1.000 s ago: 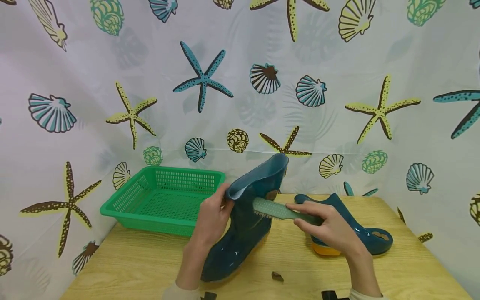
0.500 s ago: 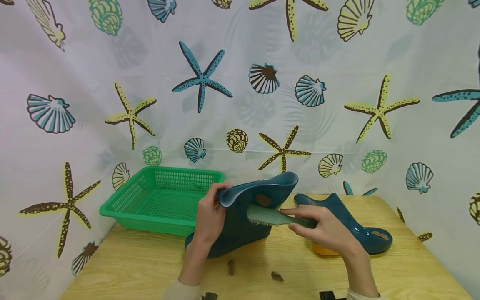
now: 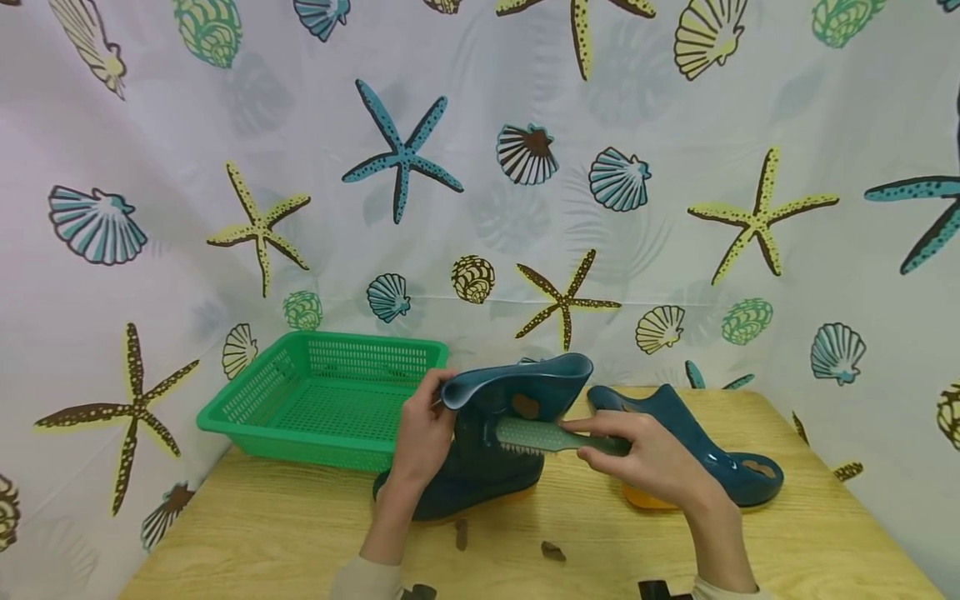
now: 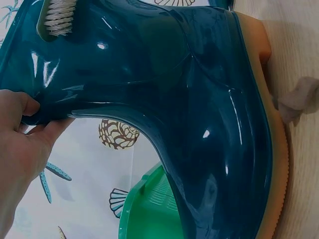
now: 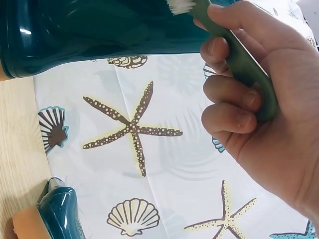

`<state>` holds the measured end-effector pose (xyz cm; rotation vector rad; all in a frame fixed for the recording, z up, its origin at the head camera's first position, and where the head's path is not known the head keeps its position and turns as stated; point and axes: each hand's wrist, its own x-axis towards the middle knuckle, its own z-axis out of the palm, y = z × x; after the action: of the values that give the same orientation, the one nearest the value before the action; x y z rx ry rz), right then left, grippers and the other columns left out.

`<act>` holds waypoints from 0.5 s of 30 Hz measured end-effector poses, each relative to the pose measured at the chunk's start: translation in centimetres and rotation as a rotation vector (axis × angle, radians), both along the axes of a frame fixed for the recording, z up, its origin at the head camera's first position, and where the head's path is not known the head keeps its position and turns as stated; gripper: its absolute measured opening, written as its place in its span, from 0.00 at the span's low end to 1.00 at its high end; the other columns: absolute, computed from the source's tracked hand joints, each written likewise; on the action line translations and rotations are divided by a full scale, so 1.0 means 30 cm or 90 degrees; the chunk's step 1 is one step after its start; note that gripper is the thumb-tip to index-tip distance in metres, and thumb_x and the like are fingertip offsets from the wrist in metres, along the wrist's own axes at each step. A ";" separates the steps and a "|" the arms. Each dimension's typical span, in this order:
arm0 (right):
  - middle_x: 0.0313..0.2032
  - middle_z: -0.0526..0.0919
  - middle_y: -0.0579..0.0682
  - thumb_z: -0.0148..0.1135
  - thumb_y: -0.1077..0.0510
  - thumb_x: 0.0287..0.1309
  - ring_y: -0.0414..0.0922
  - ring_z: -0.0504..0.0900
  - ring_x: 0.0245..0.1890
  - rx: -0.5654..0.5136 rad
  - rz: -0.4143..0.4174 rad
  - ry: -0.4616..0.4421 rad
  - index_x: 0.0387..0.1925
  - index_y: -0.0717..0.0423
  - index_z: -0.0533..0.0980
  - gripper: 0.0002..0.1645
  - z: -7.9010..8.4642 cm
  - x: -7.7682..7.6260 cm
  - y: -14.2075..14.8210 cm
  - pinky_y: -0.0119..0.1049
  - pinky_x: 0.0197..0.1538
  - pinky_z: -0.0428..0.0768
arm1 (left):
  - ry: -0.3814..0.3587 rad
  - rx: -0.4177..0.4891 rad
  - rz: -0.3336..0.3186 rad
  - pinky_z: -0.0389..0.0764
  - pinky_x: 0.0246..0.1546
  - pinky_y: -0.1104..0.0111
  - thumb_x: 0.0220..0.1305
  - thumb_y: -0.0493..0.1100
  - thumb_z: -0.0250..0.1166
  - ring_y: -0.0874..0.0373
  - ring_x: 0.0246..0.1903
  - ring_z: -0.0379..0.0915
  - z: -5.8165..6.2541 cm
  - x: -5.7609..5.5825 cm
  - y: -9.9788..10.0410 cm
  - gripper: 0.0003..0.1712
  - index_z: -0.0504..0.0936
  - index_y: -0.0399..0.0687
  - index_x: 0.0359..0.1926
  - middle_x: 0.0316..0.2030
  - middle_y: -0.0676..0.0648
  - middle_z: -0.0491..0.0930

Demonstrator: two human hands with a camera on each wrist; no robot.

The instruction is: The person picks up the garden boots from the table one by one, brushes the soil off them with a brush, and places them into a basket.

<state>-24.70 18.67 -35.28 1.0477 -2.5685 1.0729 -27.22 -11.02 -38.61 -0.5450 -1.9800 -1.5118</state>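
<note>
A dark teal rain boot with an orange sole stands tilted over the table, its opening tipped toward me. My left hand grips the left side of its rim, thumb and fingers on either side of the edge in the left wrist view. In my right hand is a green scrub brush, fingers curled round its handle. White bristles lie against the boot's shaft, just below a brown patch. A second teal boot rests behind the right hand, with a brown patch on its toe.
A green plastic basket sits at the back left of the wooden table. Two small brown lumps lie near the front, one lump beside the boot's sole and another lump further right. A shell-patterned curtain hangs behind.
The boot has tipped and turned, its toe swinging back and left and its rim lowering. A brown lump now shows in front of it. The brush has moved slightly left and down.
</note>
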 end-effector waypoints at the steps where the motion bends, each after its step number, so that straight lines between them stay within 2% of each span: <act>1: 0.42 0.86 0.39 0.65 0.56 0.64 0.33 0.75 0.34 0.003 -0.003 0.001 0.55 0.45 0.82 0.18 0.000 0.000 0.001 0.30 0.37 0.78 | -0.001 0.001 -0.002 0.80 0.33 0.71 0.73 0.35 0.57 0.48 0.48 0.83 0.001 0.001 0.001 0.09 0.78 0.45 0.51 0.45 0.42 0.82; 4: 0.41 0.86 0.39 0.65 0.56 0.64 0.33 0.75 0.34 0.008 -0.007 -0.002 0.55 0.45 0.82 0.17 0.000 0.000 0.003 0.30 0.36 0.78 | -0.005 0.007 -0.007 0.76 0.26 0.71 0.73 0.35 0.56 0.49 0.43 0.82 0.002 0.003 0.005 0.09 0.78 0.45 0.51 0.44 0.42 0.82; 6: 0.41 0.86 0.40 0.65 0.56 0.65 0.33 0.75 0.34 0.008 -0.006 -0.006 0.55 0.45 0.82 0.18 0.001 -0.001 0.004 0.30 0.36 0.78 | -0.007 0.010 -0.007 0.74 0.23 0.71 0.74 0.35 0.56 0.50 0.40 0.81 0.002 0.002 0.007 0.09 0.78 0.46 0.51 0.44 0.42 0.82; 8: 0.41 0.86 0.40 0.64 0.55 0.65 0.33 0.74 0.34 0.009 -0.004 -0.008 0.56 0.45 0.82 0.18 0.001 -0.002 0.004 0.30 0.37 0.77 | -0.008 0.009 -0.007 0.73 0.23 0.71 0.74 0.36 0.55 0.50 0.41 0.81 0.004 0.002 0.008 0.10 0.78 0.45 0.51 0.45 0.42 0.82; 10: 0.41 0.86 0.39 0.64 0.55 0.65 0.33 0.74 0.34 0.011 -0.003 -0.009 0.56 0.44 0.81 0.18 0.001 -0.002 0.003 0.30 0.36 0.77 | -0.020 0.008 -0.009 0.77 0.29 0.68 0.75 0.36 0.54 0.49 0.47 0.82 0.007 0.004 0.008 0.10 0.77 0.45 0.52 0.47 0.42 0.82; 12: 0.41 0.85 0.37 0.64 0.54 0.65 0.33 0.74 0.34 0.016 -0.005 -0.009 0.56 0.44 0.81 0.18 -0.001 -0.003 0.003 0.30 0.37 0.77 | -0.041 0.004 -0.011 0.83 0.38 0.63 0.76 0.36 0.53 0.48 0.53 0.80 0.010 0.006 0.006 0.11 0.76 0.45 0.54 0.50 0.41 0.81; 15: 0.40 0.85 0.38 0.64 0.54 0.65 0.34 0.74 0.33 0.021 -0.010 -0.009 0.56 0.44 0.81 0.18 -0.003 -0.004 0.004 0.30 0.36 0.77 | -0.089 0.009 -0.021 0.81 0.54 0.51 0.76 0.36 0.51 0.47 0.62 0.75 0.013 0.010 0.003 0.15 0.74 0.49 0.59 0.56 0.41 0.79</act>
<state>-24.82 18.80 -35.36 1.0290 -2.6093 1.0409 -26.91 -10.93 -38.21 -0.4793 -2.0727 -1.6223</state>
